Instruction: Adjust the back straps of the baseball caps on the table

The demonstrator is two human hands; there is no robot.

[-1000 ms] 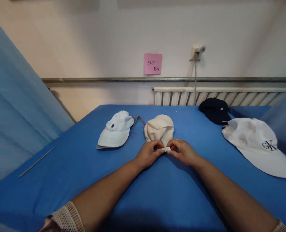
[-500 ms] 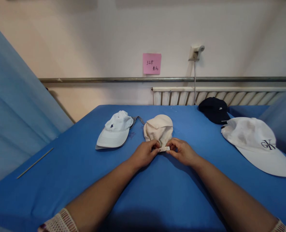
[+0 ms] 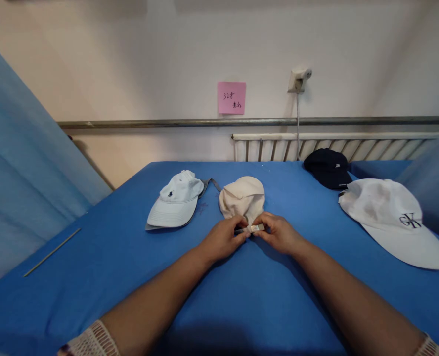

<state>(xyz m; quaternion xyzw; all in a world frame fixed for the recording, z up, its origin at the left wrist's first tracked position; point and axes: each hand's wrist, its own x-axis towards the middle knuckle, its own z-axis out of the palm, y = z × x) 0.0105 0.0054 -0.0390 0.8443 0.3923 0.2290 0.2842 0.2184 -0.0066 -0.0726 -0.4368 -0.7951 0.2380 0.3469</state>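
Head view shows both hands meeting at the near edge of the cream cap (image 3: pixel 242 197), which lies on the blue counter (image 3: pixel 241 296). The left hand (image 3: pixel 224 240) and the right hand (image 3: pixel 279 232) each pinch one end of the cap's short back strap (image 3: pixel 254 228), fingertips closed narrowly on it, so each grip holds the strap and nothing else. The strap sits just in front of the cream cap, between the two hands, lifted only slightly off the counter.

Judging from this, the strap end is small and flat, and a pinch this light could let it slip free if the two hands pull apart unevenly. A harder tug would likely drag the soft cream cap toward the person and crumple its crown, since nothing pins it down. The white cap (image 3: pixel 177 200) lies just to the left of the cream cap, with its own grey strap trailing close by; a sideways slide could snag on it. The large white cap (image 3: pixel 390 217) and the dark cap (image 3: pixel 329 168) lie well to the right of the cream cap, out of reach of such a slide
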